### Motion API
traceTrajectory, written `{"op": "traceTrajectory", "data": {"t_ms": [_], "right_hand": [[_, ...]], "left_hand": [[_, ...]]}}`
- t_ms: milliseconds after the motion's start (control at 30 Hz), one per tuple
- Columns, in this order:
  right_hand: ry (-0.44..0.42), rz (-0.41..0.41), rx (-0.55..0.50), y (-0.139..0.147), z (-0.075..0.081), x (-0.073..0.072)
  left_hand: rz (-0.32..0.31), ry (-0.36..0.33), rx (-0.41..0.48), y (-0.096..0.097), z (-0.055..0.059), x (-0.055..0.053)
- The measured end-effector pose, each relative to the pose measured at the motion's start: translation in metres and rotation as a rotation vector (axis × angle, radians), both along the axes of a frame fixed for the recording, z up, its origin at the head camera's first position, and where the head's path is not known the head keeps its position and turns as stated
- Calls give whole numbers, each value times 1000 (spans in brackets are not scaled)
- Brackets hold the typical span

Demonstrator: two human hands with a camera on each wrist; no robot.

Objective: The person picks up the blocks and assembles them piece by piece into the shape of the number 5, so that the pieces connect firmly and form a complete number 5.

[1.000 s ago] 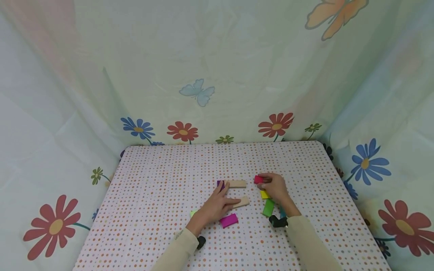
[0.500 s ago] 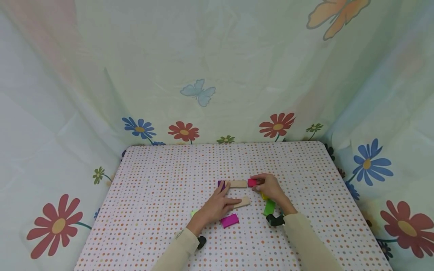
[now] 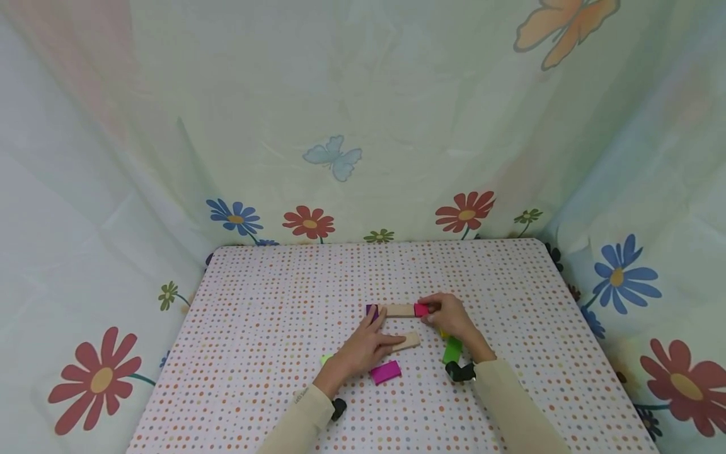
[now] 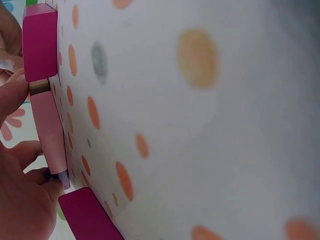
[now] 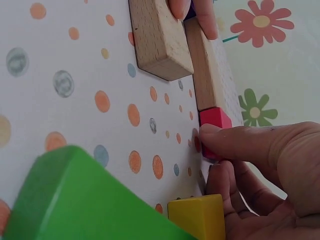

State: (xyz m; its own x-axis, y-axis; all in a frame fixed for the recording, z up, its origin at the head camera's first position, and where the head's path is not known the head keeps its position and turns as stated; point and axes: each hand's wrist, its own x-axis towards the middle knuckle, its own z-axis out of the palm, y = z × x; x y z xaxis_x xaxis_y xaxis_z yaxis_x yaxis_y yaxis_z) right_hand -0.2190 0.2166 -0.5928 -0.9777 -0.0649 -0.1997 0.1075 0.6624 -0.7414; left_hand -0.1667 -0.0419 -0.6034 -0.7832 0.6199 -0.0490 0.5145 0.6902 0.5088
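Note:
My right hand (image 3: 454, 317) pinches a small red block (image 5: 215, 120) between thumb and fingers. The red block lies against the right end of a plain wooden block (image 3: 400, 310). At that wooden block's left end is a dark purple block (image 3: 371, 310). My left hand (image 3: 362, 347) lies with fingers spread, its fingertips on the purple block and the wooden block's left end. The left thumb reaches onto a second, tilted wooden block (image 3: 407, 341) nearer me. A pink block (image 4: 50, 132) shows beside the left hand in the left wrist view.
Near the right wrist lie a green block (image 3: 453, 350) and a yellow block (image 5: 197, 215). A magenta block (image 3: 386, 372) is in front of the left hand, and a lime block (image 3: 326, 359) is partly covered by the left wrist. The dotted table (image 3: 272, 284) meets a floral curtain (image 3: 261, 157) behind.
The right hand has moved left with the red block, closing the gap to the wooden block's end. The left hand has kept its place on the blocks.

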Motion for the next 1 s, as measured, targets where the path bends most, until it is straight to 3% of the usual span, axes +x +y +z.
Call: {"op": "traceTrajectory", "data": {"t_ms": [700,1000], "right_hand": [[-1,30,-16,-1,3,-1],[12,12,-24,16,9,1]], "left_hand": [[6,-1,9,-1,-1,-1],[0,-3,5,0,0,0]]}}
